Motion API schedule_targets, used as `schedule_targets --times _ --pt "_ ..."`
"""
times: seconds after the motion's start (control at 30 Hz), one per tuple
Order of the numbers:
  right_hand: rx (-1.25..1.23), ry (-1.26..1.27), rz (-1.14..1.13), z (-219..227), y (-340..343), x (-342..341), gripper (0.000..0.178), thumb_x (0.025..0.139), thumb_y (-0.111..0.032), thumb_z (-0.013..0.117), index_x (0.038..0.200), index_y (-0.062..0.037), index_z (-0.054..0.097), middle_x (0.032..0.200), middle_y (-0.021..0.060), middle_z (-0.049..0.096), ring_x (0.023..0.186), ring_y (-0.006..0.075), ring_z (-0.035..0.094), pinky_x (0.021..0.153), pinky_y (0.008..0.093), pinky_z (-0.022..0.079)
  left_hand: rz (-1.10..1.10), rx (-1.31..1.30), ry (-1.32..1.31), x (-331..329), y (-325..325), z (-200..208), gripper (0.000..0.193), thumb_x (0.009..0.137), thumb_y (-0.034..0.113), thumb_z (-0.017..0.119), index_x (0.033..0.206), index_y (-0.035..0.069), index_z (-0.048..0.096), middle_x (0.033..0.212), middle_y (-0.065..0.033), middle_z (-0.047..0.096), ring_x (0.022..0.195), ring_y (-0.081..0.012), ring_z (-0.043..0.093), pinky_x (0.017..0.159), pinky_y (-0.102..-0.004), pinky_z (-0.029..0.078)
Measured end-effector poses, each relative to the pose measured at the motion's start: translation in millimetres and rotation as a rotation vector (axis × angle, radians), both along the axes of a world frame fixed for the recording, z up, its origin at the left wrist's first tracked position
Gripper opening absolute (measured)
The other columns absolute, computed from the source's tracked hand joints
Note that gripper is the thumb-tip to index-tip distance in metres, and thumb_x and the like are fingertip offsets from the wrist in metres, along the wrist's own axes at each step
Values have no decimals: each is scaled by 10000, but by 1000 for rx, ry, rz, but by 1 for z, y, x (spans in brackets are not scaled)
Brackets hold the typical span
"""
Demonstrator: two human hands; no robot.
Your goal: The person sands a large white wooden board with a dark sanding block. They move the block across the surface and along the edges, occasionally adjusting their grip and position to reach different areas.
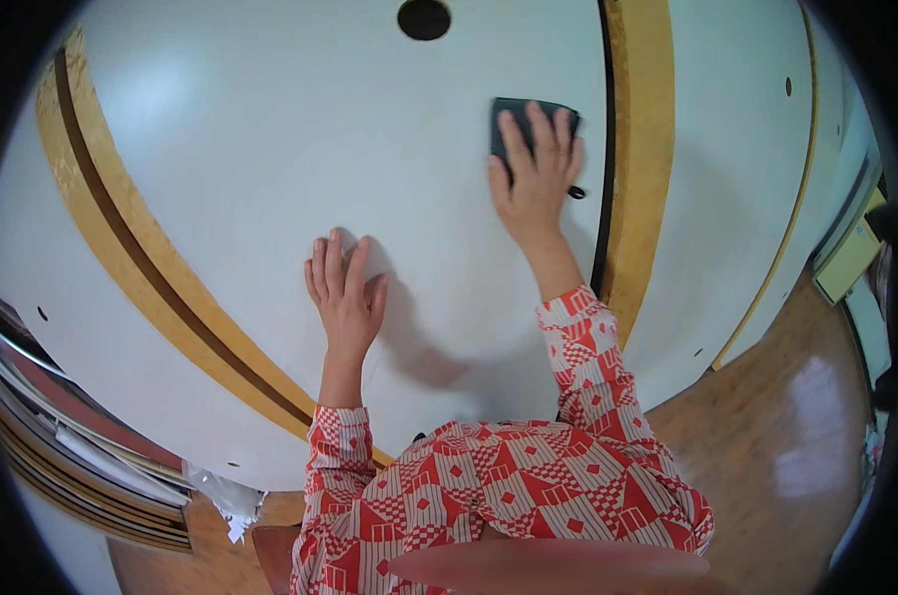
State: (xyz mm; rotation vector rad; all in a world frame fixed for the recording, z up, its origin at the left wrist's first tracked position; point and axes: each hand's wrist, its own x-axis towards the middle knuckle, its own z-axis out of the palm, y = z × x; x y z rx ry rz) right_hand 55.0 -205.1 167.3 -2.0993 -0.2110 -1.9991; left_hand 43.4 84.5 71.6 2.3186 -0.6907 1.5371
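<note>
My right hand lies over a folded dark green cloth, holding it down against a white panel, with the fingers stretched forward. A small black loop sticks out beside that hand. To the left and nearer to me, my left hand rests palm down on the same panel. Its fingers are slightly apart and nothing is in it. Most of the cloth's near part is hidden under my right hand.
Yellow wood strips with dark gaps border the panel, and further white panels lie beyond. The far end has a dark round hole. Stacked boards and clear plastic are at the lower left. Brown flooring shows at the lower right.
</note>
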Motion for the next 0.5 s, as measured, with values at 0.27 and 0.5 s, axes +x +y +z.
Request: schedule_targets --times 0.27,0.5 --pt "-306 182 182 -21 121 8 563 874 -347 708 1420 -247 616 1581 36 448 1534 327 276 1201 672 147 0 -6 -8 5 -5 4 639 882 292 764 1474 175 553 1634 -134 372 1535 -365 277 1246 -539 164" --pt "-208 197 7 -40 35 16 625 866 -360 711 1465 -261 566 1631 54 391 1557 359 223 1177 696 163 45 24 6 4 9 -7 695 884 300 770 1511 177 499 1651 -149 341 1551 -354 255 1247 -547 166"
